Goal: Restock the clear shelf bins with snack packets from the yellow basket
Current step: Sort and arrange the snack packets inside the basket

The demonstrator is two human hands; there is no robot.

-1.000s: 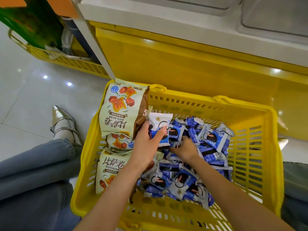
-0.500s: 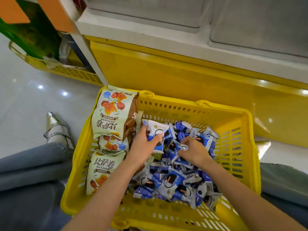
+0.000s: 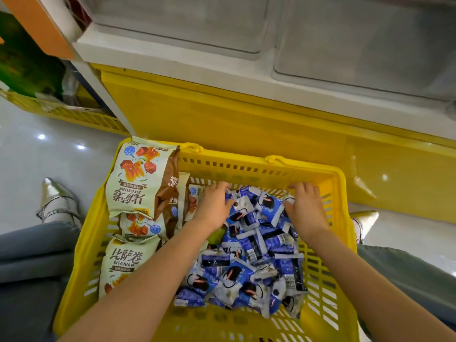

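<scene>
Restock at the gathering stage: all visible stock lies in the yellow basket (image 3: 343, 218), none in the clear shelf bins (image 3: 370, 45).

From the left, the large cream packets (image 3: 138, 178) stand stacked against the basket's left wall, untouched. The left hand (image 3: 213, 206) lies released, fingers spread, on the far-left edge of the heap of blue snack packets (image 3: 246, 267). The right hand (image 3: 306, 208) lies likewise unclenched on the heap's far-right edge, near the basket's far wall. Neither hand visibly grips a packet. The bins overhead show no packets through their walls, so in my judgement every transfer remains to be done. Against the earlier frame, the left hand no longer pinches a single white-and-blue packet, and the hands, then close together mid-heap, are now set wide apart, bracketing the heap.
</scene>
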